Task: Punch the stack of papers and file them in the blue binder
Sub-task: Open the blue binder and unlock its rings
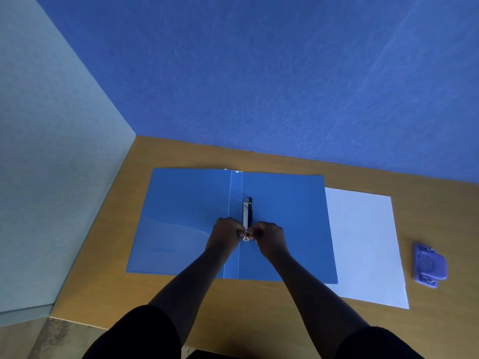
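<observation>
The blue binder (181,218) lies open and flat on the wooden desk. Its metal ring mechanism (245,213) runs along the spine. My left hand (225,233) and my right hand (269,237) meet at the near end of that mechanism, each pinching one side of the near ring. A stack of white papers (363,244) lies flat to the right, its left edge tucked under the binder's right cover. A purple hole punch (429,265) sits further right, apart from the papers.
The wooden desk (160,156) stands in a corner, with a blue partition behind it and a grey-green partition on the left. Its near edge is close to my body. Bare desk shows in front of the binder.
</observation>
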